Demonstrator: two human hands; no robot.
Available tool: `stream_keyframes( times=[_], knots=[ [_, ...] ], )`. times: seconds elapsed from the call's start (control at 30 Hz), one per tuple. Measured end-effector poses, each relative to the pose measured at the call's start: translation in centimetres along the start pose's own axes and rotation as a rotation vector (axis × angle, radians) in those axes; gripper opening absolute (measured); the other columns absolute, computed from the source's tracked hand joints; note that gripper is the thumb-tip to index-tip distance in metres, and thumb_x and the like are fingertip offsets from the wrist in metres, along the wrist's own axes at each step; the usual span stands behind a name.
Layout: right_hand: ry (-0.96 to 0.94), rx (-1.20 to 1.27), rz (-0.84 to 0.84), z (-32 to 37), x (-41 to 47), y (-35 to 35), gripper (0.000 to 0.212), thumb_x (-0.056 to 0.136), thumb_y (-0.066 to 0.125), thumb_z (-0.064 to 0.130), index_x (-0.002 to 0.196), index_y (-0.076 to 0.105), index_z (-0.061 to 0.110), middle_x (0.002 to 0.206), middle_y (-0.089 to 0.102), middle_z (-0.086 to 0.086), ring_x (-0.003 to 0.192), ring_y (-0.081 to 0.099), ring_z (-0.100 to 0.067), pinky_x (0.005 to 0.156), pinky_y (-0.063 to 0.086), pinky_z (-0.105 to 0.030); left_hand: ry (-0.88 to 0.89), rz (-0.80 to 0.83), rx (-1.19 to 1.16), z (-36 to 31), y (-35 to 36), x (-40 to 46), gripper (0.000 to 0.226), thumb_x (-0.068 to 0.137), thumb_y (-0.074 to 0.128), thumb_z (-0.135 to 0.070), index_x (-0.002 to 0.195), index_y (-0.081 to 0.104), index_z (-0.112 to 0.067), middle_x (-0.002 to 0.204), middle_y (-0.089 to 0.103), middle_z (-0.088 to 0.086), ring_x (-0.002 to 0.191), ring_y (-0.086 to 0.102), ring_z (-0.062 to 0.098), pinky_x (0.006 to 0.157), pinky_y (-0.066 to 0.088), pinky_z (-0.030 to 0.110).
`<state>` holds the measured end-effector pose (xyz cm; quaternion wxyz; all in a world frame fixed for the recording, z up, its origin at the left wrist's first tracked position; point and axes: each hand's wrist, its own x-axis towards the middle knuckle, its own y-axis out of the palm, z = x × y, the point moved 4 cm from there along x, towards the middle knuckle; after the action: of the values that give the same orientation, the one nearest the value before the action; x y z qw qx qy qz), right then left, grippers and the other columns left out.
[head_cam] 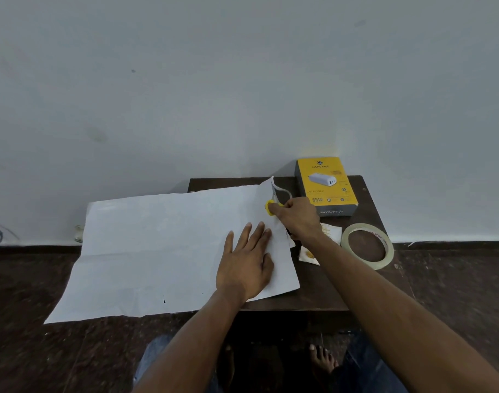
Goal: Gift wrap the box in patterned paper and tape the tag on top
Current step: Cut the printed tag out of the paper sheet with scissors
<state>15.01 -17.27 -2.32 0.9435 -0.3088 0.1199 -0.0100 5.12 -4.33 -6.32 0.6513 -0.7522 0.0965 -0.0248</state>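
Dark table (pixel 322 296): left hand (pixel 246 265) flat on paper (pixel 157 245); right hand (pixel 297 218) grips yellow scissors (pixel 271 207), tape roll (pixel 367 246) nearby.

Right hand (pixel 296 219) covers most of a yellow-handled tool (pixel 270 207); its working end unseen. Paper (pixel 157 251) shows white back only, pattern hidden. Small tags (pixel 331 232) partly under the wrist, print unreadable. Tape roll (pixel 368 245) lettering blurred.

Both forearms are bare from the lower edge of the view up to the wrists; no sleeve, watch or bracelet shows. The left hand (pixel 246 265) and the right hand (pixel 297 219) wear no gloves or rings. Low in the view, dark blue denim jeans (pixel 154 355) cover the legs, and a bare foot (pixel 323 360) shows its toes between them.
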Motion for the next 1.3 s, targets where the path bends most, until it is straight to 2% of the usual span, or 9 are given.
stream_keyframes(
  times=[0.13,0.3,0.5,0.6,0.77,0.9,0.97,1.07,1.3],
  knots=[
    [-0.001,0.025,0.013,0.5,0.4,-0.1,0.049,0.083,0.072,0.049,0.058,0.049,0.013,0.055,0.048,-0.005,0.055,0.052,-0.022,0.063,0.055,-0.041,-0.006,-0.004,-0.001,0.0,0.0,0.0,0.067,0.094,0.003,-0.050,0.157,0.010,-0.029,0.165,0.000,-0.008,0.152,-0.005,0.017,0.118,-0.011,0.045],
    [-0.017,0.016,0.008,0.2,0.5,0.1,0.047,0.088,0.071,0.040,0.057,0.047,0.014,0.054,0.047,-0.003,0.050,0.048,-0.018,0.059,0.044,-0.033,0.000,-0.007,-0.008,-0.1,-0.1,-0.1,0.075,0.088,-0.005,-0.053,0.157,0.012,-0.029,0.165,0.002,-0.008,0.152,-0.003,0.017,0.119,-0.010,0.046],
    [-0.015,0.056,0.007,0.3,0.5,-0.1,0.048,0.085,0.072,0.045,0.058,0.048,0.013,0.055,0.048,-0.005,0.049,0.051,-0.022,0.059,0.055,-0.039,-0.003,-0.002,-0.003,-0.1,-0.1,-0.1,0.077,0.086,-0.008,-0.053,0.157,0.010,-0.029,0.165,0.000,-0.008,0.152,-0.005,0.017,0.120,-0.009,0.047],
    [0.002,0.061,0.006,0.7,0.7,-0.3,0.050,0.083,0.074,0.047,0.059,0.048,0.013,0.055,0.048,-0.006,0.046,0.050,-0.022,0.058,0.056,-0.040,-0.006,0.001,-0.001,-0.1,-0.1,-0.1,0.077,0.086,-0.008,-0.053,0.157,0.009,-0.029,0.165,0.000,-0.008,0.152,-0.005,0.017,0.119,-0.010,0.046],
    [-0.006,0.093,0.003,0.7,1.1,-0.4,0.050,0.084,0.075,0.044,0.058,0.046,0.013,0.055,0.045,-0.007,0.045,0.046,-0.022,0.051,0.049,-0.032,-0.004,-0.017,-0.021,-0.1,-0.2,-0.1,0.076,0.088,-0.005,-0.054,0.157,0.015,-0.028,0.165,0.005,-0.007,0.152,-0.001,0.018,0.118,-0.011,0.045],
    [-0.010,0.079,0.003,0.4,1.3,-0.3,0.049,0.087,0.073,0.040,0.056,0.045,0.014,0.052,0.044,-0.006,0.045,0.045,-0.022,0.057,0.051,-0.038,-0.007,-0.001,-0.011,-0.2,-0.2,-0.1,0.079,0.085,-0.009,-0.055,0.157,0.010,-0.030,0.165,0.001,-0.008,0.152,-0.004,0.017,0.120,-0.009,0.046],
    [-0.011,0.078,0.006,0.2,1.3,-0.3,0.048,0.088,0.072,0.038,0.057,0.046,0.013,0.053,0.045,-0.007,0.045,0.046,-0.022,0.054,0.050,-0.034,-0.006,0.002,-0.016,-0.2,-0.2,-0.1,0.079,0.084,-0.011,-0.055,0.157,0.010,-0.030,0.165,0.000,-0.008,0.152,-0.005,0.017,0.121,-0.008,0.046],
    [-0.004,0.074,0.019,0.3,1.3,-0.3,0.047,0.089,0.071,0.040,0.059,0.047,0.012,0.055,0.046,-0.008,0.047,0.047,-0.021,0.047,0.047,-0.028,-0.008,0.001,-0.019,-0.2,-0.2,-0.1,0.079,0.084,-0.010,-0.055,0.157,0.009,-0.030,0.165,0.000,-0.009,0.152,-0.006,0.016,0.121,-0.009,0.046],
    [0.016,0.093,0.060,0.3,1.2,-0.5,0.045,0.087,0.072,0.045,0.071,0.054,0.007,0.060,0.051,-0.012,0.046,0.050,-0.021,0.045,0.049,-0.027,-0.011,0.006,-0.008,-0.2,-0.1,0.0,0.076,0.087,-0.008,-0.055,0.157,0.008,-0.030,0.164,-0.002,-0.009,0.152,-0.006,0.016,0.119,-0.011,0.045]
  ],
)
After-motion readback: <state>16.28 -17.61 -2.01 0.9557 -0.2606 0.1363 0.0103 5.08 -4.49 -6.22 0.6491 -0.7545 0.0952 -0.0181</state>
